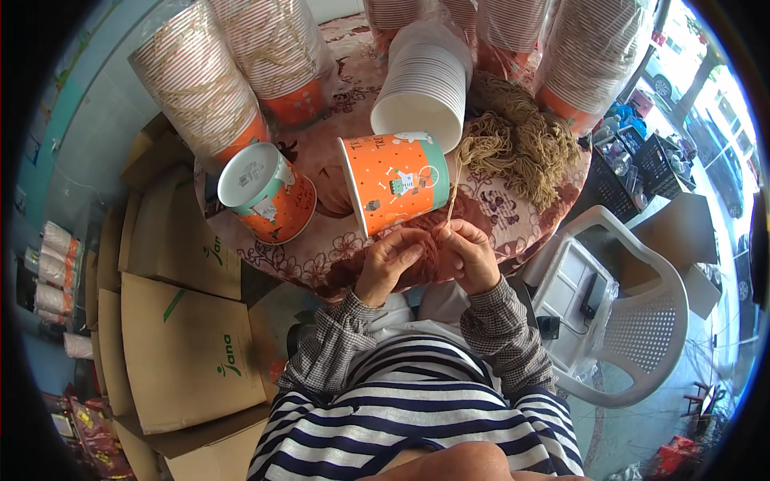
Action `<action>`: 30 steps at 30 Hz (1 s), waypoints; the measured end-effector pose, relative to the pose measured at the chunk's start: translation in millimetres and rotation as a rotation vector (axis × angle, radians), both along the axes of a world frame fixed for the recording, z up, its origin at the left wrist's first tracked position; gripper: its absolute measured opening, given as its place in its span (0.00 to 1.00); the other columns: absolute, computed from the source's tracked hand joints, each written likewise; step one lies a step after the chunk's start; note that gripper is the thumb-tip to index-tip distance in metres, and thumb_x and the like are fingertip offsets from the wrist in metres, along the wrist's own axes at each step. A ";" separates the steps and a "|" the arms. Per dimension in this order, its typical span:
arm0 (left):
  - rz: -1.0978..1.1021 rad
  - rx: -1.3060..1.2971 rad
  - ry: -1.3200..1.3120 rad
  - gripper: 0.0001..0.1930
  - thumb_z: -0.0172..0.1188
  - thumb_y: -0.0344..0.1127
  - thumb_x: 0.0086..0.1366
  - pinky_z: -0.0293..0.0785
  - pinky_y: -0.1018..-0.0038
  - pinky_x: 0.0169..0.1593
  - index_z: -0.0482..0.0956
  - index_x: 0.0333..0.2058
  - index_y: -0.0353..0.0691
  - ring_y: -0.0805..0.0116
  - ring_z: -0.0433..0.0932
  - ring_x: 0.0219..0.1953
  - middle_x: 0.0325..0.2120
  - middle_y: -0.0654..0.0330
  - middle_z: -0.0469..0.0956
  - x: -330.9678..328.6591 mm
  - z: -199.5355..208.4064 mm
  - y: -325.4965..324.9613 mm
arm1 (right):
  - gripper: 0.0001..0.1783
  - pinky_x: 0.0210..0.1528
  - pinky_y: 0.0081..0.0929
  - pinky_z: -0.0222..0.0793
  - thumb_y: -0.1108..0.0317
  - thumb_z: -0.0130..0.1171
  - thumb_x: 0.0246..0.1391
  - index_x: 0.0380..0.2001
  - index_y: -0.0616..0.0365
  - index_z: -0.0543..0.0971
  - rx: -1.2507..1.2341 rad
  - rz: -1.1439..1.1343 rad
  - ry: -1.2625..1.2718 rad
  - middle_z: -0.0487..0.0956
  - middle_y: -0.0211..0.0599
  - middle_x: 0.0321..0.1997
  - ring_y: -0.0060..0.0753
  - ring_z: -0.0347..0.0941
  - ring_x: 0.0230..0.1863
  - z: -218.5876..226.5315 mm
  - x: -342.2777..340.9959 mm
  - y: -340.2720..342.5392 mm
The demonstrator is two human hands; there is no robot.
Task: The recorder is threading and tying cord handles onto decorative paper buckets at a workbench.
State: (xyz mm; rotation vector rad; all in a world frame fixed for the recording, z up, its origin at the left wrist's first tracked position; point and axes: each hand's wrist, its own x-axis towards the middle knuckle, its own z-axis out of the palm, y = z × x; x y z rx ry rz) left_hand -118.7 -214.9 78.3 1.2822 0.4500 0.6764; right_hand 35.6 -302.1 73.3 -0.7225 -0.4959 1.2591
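Close to the table's near edge, my right hand (472,253) pinches a thin tan cord (454,196) between thumb and fingers. The cord runs up from the pinch past the green base of an orange paper bucket (397,183), which lies on its side with its mouth to the left. My left hand (390,263) is closed just below the bucket, its fingertips almost meeting those of my right; what they hold, if anything, is too small to see. A loose heap of tan cords (521,152) lies right of the bucket.
Another orange bucket (277,212) stands upside down at left on the flowered tablecloth (341,260). Behind lies a stack of white-mouthed buckets (421,100), with tall plastic-wrapped stacks (192,76) around. Cardboard boxes (188,353) fill the left; a white plastic chair (642,337) stands right.
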 end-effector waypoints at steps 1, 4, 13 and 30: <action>-0.001 0.000 0.001 0.08 0.58 0.31 0.67 0.71 0.81 0.48 0.79 0.40 0.33 0.78 0.76 0.39 0.35 0.65 0.80 2.8 -0.3 -1.5 | 0.06 0.11 0.15 0.48 0.69 0.57 0.61 0.36 0.59 0.80 0.000 -0.001 0.001 0.67 0.21 0.13 0.13 0.55 0.10 0.0 -2.3 0.1; -0.004 -0.133 -0.096 0.08 0.59 0.32 0.67 0.71 0.82 0.47 0.79 0.40 0.32 0.78 0.76 0.39 0.35 0.64 0.80 9.1 -6.4 -4.5 | 0.07 0.12 0.14 0.50 0.68 0.59 0.60 0.36 0.60 0.81 -0.058 -0.049 -0.150 0.69 0.21 0.13 0.11 0.57 0.10 -2.8 -8.8 1.5; 0.003 0.155 0.089 0.10 0.60 0.35 0.67 0.71 0.83 0.45 0.79 0.39 0.32 0.80 0.75 0.38 0.34 0.65 0.78 1.3 -4.8 -1.9 | 0.07 0.13 0.13 0.51 0.68 0.59 0.61 0.36 0.60 0.81 -0.032 -0.064 -0.169 0.72 0.20 0.18 0.09 0.59 0.13 -4.7 -13.4 -2.0; 0.080 0.446 0.084 0.14 0.51 0.38 0.72 0.77 0.74 0.43 0.80 0.44 0.34 0.69 0.81 0.41 0.37 0.56 0.82 -4.0 -7.0 -7.5 | 0.09 0.20 0.15 0.58 0.66 0.55 0.64 0.37 0.62 0.78 -0.025 -0.207 -0.576 0.73 0.23 0.20 0.12 0.64 0.19 8.1 -21.5 -31.8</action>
